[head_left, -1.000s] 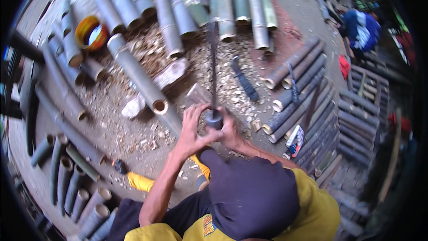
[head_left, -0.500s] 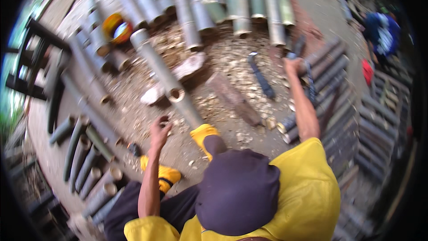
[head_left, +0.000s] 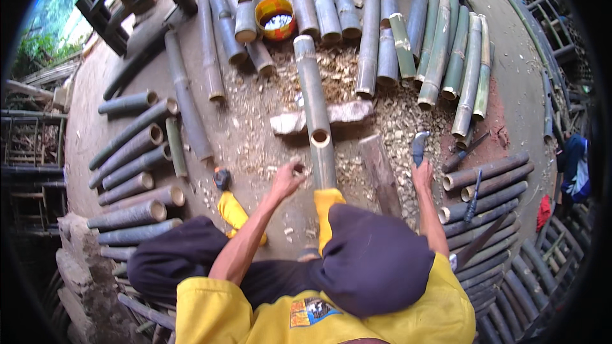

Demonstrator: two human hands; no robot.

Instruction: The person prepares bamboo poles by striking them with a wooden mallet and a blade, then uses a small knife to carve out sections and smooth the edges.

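My right hand [head_left: 422, 173] is closed around the dark handle of a tool with a curved metal tip [head_left: 419, 145], over the wood chips. My left hand [head_left: 288, 180] hovers with fingers loosely curled and apart, holding nothing. Just right of it lies a bamboo tube [head_left: 311, 89] with a round hole cut in its upper side. The tube rests across a pale block [head_left: 290, 122]. A yellow-covered foot [head_left: 326, 213] is at its near end. Beside the tube lies a rough brown wooden piece [head_left: 382, 175].
Bamboo tubes [head_left: 440, 51] line the far side, and more [head_left: 127, 143] lie at the left. A stack [head_left: 491, 172] at the right carries a dark-handled chisel-like tool [head_left: 472, 196]. A knife [head_left: 456, 162] lies beyond it. An orange-and-yellow bowl [head_left: 275, 7] stands at the back.
My right hand has left the far end of the right-hand stack and taken hold of the curved-tipped tool, which lay loose on the chips. The view has turned.
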